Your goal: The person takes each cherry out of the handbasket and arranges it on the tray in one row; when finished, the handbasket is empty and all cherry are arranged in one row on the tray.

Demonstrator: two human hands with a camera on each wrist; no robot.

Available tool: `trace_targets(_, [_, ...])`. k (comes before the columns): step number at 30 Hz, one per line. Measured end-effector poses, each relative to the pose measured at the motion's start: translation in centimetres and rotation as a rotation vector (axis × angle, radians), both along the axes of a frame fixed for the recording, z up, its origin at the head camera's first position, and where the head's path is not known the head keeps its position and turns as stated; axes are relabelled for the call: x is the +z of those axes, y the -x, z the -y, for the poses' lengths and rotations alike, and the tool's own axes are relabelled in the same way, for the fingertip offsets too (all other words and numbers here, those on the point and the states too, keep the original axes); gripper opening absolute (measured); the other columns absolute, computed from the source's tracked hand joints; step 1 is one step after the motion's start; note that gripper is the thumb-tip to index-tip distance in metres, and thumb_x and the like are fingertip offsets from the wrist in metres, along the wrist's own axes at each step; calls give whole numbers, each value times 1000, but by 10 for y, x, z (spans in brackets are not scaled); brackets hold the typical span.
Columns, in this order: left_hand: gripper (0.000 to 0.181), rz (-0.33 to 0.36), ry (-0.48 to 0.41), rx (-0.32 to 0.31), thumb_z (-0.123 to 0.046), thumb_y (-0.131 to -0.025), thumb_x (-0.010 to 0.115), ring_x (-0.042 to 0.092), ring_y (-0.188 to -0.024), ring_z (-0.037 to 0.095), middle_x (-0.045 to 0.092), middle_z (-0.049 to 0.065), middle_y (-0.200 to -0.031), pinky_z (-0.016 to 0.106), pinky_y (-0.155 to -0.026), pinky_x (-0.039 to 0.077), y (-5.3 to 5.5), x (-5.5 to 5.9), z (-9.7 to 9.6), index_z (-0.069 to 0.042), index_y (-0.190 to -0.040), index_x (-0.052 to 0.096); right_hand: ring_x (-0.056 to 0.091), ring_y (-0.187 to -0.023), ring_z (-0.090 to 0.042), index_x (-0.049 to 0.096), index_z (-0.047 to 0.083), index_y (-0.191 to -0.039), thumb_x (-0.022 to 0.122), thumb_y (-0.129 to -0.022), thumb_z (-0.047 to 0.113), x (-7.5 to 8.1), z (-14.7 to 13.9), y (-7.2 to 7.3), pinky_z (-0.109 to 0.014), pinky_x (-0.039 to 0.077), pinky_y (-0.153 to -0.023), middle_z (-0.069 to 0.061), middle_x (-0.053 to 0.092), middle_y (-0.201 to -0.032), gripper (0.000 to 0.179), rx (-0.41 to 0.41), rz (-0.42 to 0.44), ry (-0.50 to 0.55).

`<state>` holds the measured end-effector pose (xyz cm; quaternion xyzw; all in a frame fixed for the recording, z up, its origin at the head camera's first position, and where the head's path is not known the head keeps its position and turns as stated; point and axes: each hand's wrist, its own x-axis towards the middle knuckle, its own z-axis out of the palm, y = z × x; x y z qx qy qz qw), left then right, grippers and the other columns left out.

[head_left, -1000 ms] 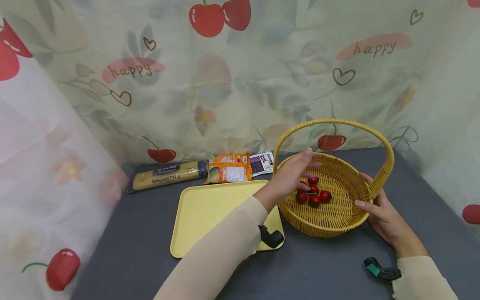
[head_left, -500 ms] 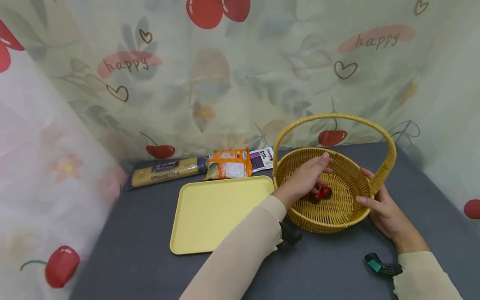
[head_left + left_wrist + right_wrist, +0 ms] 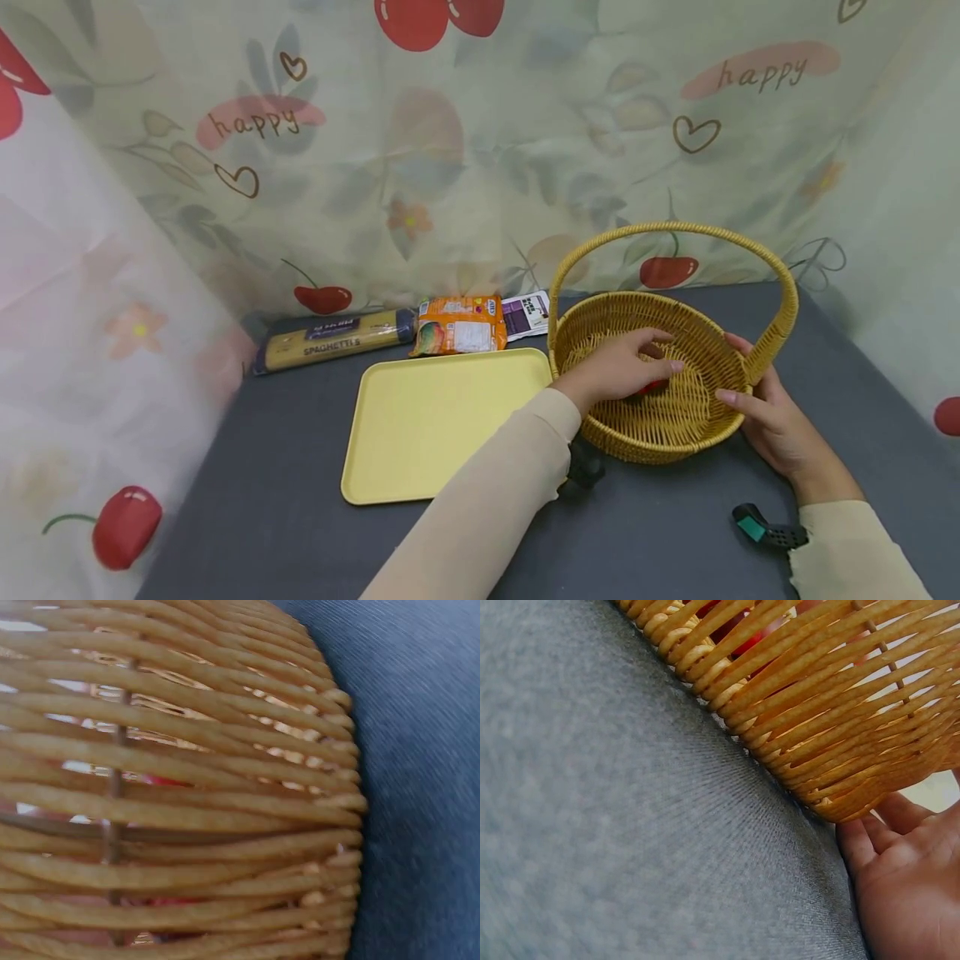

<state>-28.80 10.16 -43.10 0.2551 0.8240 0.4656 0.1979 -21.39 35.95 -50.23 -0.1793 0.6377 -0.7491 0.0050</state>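
A yellow wicker basket [image 3: 652,450] with a tall arched handle stands at the right of the table. My left hand [image 3: 618,367] reaches down inside it over a bunch of dark red cherries [image 3: 654,387]. Thumb and index finger are spread apart above the fruit, and the other fingers are hidden, so I cannot tell whether they grip it. Red shows through the weave in both wrist views. My right hand [image 3: 776,429] holds the right side of the basket, thumb over the rim below the handle's foot. In the right wrist view its fingers [image 3: 859,844] reach under the basket's edge.
A pale yellow tray [image 3: 420,433] lies left of the basket, partly behind the left sleeve. Along the back lie a spaghetti pack [image 3: 337,342], an orange snack bag [image 3: 459,325] and a purple-and-white packet [image 3: 525,315]. A patterned curtain [image 3: 465,167] hangs behind the grey table.
My left hand has moved right and lower into the basket and now covers most of the cherries. Its thumb has come into sight. The right hand has stayed on the basket.
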Motion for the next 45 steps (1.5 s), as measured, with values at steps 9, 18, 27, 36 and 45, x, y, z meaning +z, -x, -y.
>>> trace_targets(9, [52,-222,249,-138,-25,-102,81,62,-116,5,69,-6,-131,21,-98,47,4,-5,-8,-20,-152,65,50,-141,-18,13,18,-174,48,-108,-6,4,2,1,-31,54,-100,-16,31,-162,78,-7,12,4])
trace_targets(18, [29,-365,375,-217,-17,-104,79,60,-101,-2,72,-13,-115,14,-90,46,1,-4,-13,-19,-133,77,49,-141,-16,14,18,-174,49,-108,-7,2,2,0,-28,52,-100,-15,29,-163,79,-20,10,-4])
trace_targets(27, [33,-336,109,-110,-19,-107,75,60,-107,-1,69,-11,-119,14,-90,46,1,-3,-11,-16,-140,73,50,-140,-19,15,18,-174,48,-109,-7,0,1,0,-30,54,-100,-17,29,-163,77,-14,-1,-11])
trace_targets(36, [23,-145,-307,77,-13,-103,78,62,-96,8,67,-11,-109,22,-84,53,2,3,1,-14,-126,73,50,-141,-18,16,18,-173,49,-108,-8,1,0,1,-32,56,-98,-16,29,-163,77,-6,-3,7])
trace_targets(45, [30,-128,-506,141,-15,-107,74,65,-101,17,68,-11,-116,26,-85,55,-5,18,19,-16,-137,74,49,-141,-18,15,19,-174,49,-109,-8,0,-1,0,-30,53,-100,-16,29,-164,78,-17,16,-6])
